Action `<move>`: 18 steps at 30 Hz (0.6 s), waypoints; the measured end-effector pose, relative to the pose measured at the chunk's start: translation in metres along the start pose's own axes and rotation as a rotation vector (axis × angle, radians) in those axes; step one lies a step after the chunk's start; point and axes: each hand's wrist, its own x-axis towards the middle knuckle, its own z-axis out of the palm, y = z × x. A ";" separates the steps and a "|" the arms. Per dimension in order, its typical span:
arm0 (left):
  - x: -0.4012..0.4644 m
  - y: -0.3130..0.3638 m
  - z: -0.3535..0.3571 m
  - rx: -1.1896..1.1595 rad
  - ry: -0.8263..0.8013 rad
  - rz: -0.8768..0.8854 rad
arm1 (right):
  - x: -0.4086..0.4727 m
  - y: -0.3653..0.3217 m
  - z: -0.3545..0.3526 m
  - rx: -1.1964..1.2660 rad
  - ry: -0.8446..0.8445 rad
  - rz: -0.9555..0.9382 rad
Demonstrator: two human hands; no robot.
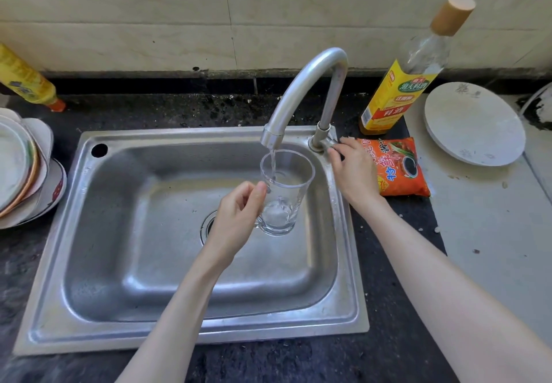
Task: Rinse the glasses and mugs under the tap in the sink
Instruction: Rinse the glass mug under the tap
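Over a stainless steel sink set in a dark speckled countertop (beige tiled wall behind), the left hand grips a clear glass mug under the running tap. The right hand closes its fingers on the tap handle.

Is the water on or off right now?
On. A thin stream runs from the tap into the glass mug held by the left hand.

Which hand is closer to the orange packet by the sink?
The right hand. It's on the tap handle, right beside the orange packet. The left hand is farther away over the sink, holding the glass mug.
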 end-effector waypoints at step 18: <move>0.002 -0.010 0.004 -0.576 0.146 -0.279 | -0.030 -0.019 -0.012 0.225 0.137 0.191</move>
